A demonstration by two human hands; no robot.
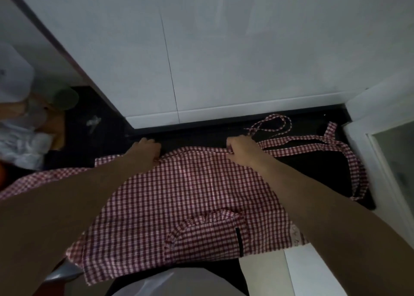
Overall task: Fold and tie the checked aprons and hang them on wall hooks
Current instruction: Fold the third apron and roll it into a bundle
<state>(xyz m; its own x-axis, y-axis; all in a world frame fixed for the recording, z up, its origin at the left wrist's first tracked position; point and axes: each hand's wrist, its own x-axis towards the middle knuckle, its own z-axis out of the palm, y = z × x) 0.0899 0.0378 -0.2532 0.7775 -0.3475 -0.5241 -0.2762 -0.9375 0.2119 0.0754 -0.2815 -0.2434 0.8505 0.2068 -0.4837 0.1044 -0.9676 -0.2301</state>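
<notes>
A red-and-white checked apron (186, 197) lies spread on a dark countertop (302, 161), its frilled pocket (206, 233) near me. My left hand (144, 150) rests on the apron's far left top corner, fingers bent over the cloth edge. My right hand (243, 150) pinches the far right top corner where the straps start. The checked straps (313, 141) trail off to the right, with a thin tie looped (272, 123) near the wall. No hooks are in view.
A white tiled wall (224, 49) stands just behind the counter. At the left are white plastic bags (20, 138), a green lid (65, 98) and a white cap-like shape. A white frame (380, 138) borders the right.
</notes>
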